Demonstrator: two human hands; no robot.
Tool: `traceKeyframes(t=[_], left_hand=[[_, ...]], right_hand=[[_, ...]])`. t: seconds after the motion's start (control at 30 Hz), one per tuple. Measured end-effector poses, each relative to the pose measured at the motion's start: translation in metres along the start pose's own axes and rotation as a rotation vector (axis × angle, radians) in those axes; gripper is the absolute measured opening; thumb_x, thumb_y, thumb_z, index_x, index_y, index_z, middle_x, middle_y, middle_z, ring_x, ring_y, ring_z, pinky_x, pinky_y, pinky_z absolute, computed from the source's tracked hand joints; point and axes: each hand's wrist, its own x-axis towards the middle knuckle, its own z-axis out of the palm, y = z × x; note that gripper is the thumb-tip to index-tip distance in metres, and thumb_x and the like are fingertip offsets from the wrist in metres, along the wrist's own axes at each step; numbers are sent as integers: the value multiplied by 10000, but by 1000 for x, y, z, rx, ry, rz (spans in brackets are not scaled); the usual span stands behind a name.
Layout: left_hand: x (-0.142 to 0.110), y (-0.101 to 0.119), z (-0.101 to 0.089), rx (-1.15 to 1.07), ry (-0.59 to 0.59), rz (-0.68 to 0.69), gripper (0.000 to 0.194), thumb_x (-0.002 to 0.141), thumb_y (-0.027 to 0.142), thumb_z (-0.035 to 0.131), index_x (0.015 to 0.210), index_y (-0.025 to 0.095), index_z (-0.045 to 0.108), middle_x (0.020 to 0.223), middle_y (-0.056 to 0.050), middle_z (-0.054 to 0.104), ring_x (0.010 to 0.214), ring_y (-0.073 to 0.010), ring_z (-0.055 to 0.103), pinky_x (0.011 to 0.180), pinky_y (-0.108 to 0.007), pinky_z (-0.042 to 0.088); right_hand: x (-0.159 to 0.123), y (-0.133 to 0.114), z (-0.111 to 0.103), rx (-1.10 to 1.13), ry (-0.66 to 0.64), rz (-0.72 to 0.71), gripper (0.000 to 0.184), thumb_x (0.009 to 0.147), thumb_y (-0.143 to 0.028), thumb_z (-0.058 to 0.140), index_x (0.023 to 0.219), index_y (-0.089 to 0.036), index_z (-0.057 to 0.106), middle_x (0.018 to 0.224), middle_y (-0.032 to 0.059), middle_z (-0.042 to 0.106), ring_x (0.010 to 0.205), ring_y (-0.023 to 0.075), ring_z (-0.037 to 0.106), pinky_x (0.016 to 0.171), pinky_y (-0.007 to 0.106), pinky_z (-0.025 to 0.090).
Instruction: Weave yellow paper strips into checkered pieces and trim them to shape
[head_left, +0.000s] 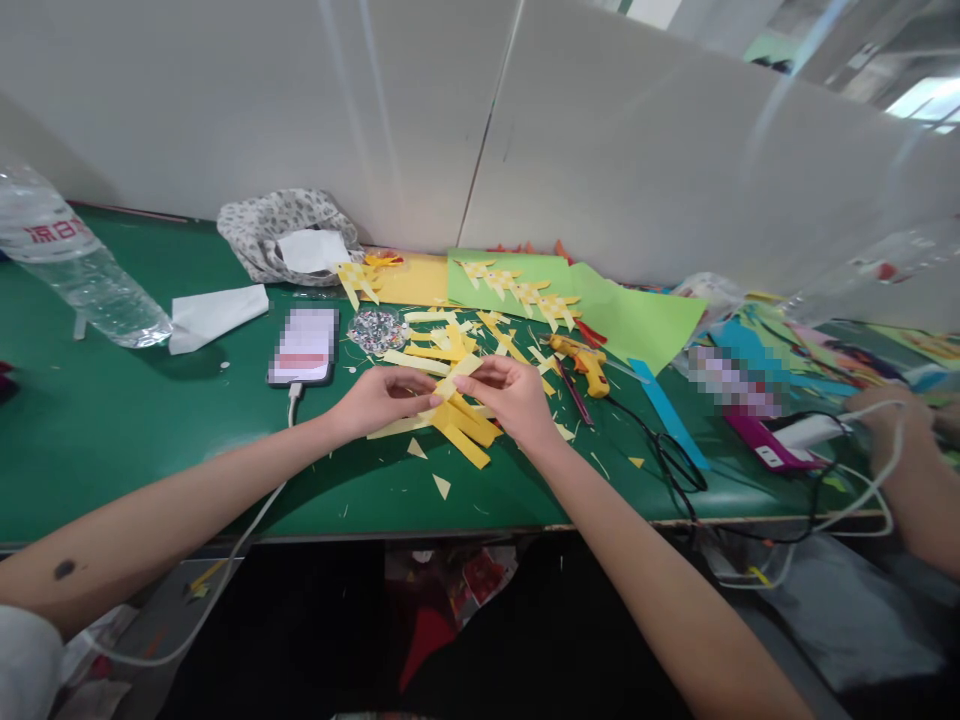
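Observation:
Between my two hands is a pale yellow paper strip (pixel 459 376), held above a pile of paper strips. My left hand (pixel 386 402) pinches its lower left end, thumb and fingers together. The thumb and fingers of my right hand (pixel 514 395) close on the strip's other side. Deeper yellow paper strips (pixel 466 440) fan out below the fingers; whether they are joined to the held strip I cannot tell. More yellow strips (pixel 442 335) lie just behind. To the right rests a yellow hot glue gun (pixel 581 362), with a dark red slim tool (pixel 574 392) beside it.
A charging phone (pixel 304 345) and a water bottle (pixel 75 260) lie left. Folded yellow paper figures (pixel 517 288) sit on green sheets (pixel 637 315) at the back. The glue gun's black cord (pixel 667 465) coils right, near another person's hand (pixel 892 430). Paper scraps (pixel 441 486) litter the green table (pixel 315 500).

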Motion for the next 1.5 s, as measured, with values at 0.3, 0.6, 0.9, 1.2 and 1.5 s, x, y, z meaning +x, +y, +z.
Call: traceKeyframes(t=[0.3, 0.6, 0.9, 1.2, 1.5], left_hand=[[-2, 2, 1, -101, 41, -38, 279, 703, 369, 700, 897, 169, 714, 863, -59, 724, 746, -136, 649, 698, -246, 540], [0, -2, 2, -151, 32, -118, 255, 676, 387, 723, 848, 198, 734, 812, -35, 709, 693, -104, 616, 669, -222, 530], [-1, 1, 4, -176, 9, -140, 228, 658, 368, 727, 804, 192, 721, 765, -23, 690, 651, -93, 595, 666, -226, 525], [-3, 5, 3, -251, 13, -33, 231, 684, 275, 693, 855, 196, 560, 689, 18, 638, 678, -100, 600, 636, -210, 506], [-3, 4, 3, -94, 3, -55, 167, 720, 276, 623, 815, 173, 714, 906, -50, 710, 771, -135, 631, 702, -251, 541]], right_hand=[[0, 0, 2, -20, 29, -8, 280, 589, -372, 766, 768, -187, 656, 794, 51, 715, 747, 198, 683, 757, 373, 556], [-3, 2, 7, -123, 97, -72, 262, 615, -383, 745, 776, -200, 647, 773, 42, 713, 740, 204, 682, 740, 376, 556], [-4, 5, 9, -160, 97, -107, 240, 636, -396, 730, 778, -223, 645, 768, 25, 714, 741, 203, 683, 737, 372, 554], [-2, -1, 5, -212, -49, -57, 287, 642, -357, 729, 858, -217, 601, 786, 31, 703, 768, 193, 673, 757, 364, 528], [-1, 2, -3, -189, -158, 27, 349, 672, -361, 704, 963, -216, 578, 774, 27, 697, 717, 189, 681, 662, 339, 555]])
